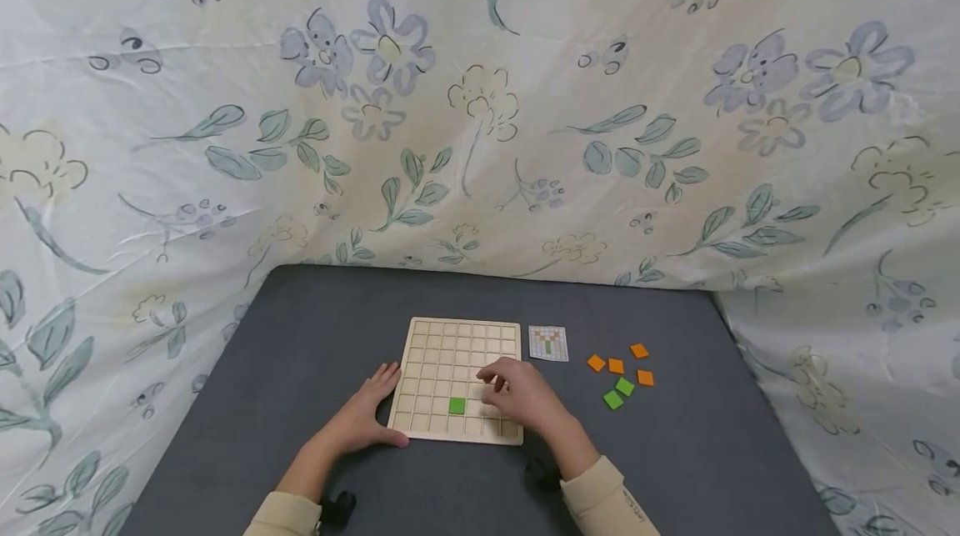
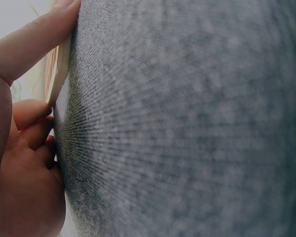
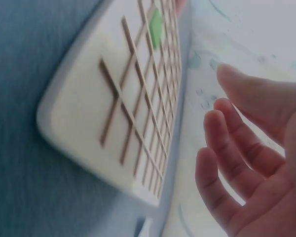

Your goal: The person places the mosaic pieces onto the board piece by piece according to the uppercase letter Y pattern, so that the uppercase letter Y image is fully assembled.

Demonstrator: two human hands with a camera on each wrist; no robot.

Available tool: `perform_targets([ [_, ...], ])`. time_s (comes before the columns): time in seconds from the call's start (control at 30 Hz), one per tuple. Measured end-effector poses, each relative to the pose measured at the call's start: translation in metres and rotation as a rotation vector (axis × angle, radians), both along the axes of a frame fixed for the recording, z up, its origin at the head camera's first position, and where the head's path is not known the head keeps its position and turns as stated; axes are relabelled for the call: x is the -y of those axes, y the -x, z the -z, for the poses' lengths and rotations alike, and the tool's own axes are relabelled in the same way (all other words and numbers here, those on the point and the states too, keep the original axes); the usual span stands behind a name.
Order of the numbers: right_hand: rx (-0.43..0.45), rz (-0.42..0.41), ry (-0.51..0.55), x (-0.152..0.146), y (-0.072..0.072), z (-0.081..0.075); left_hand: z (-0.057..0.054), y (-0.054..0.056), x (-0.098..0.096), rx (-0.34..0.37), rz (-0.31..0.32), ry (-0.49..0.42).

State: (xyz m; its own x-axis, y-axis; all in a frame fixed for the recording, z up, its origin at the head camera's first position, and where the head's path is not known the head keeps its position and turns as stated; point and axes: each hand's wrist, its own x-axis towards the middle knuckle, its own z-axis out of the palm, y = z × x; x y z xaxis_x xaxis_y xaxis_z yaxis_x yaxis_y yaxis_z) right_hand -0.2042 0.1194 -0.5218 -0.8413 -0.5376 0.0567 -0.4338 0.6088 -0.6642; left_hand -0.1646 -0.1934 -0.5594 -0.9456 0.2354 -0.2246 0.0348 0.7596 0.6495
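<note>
A pale wooden grid board lies on the dark grey table, and one green square tile sits in a cell of its nearest-but-one row. My left hand is at the board's near left corner, fingers along the left edge and thumb by the front edge. In the left wrist view the thumb touches the board's side. Over the right part of the board hovers my right hand, its fingers loosely bent. The right wrist view shows nothing between the thumb and fingers of that hand.
A small printed card with a coloured grid pattern lies right of the board. Further right are several loose orange tiles and two green tiles. Flower-patterned cloth hangs behind and at both sides of the table.
</note>
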Motion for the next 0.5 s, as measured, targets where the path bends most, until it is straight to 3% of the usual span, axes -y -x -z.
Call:
perform_targets([
  [0.2, -0.030, 0.085, 0.070, -0.029, -0.004, -0.005, 0.002, 0.001, -0.001, -0.002, -0.005, -0.005],
  [0.5, -0.043, 0.282, 0.055, -0.070, -0.006, -0.004, 0.008, 0.002, 0.000, 0.000, 0.003, -0.011],
])
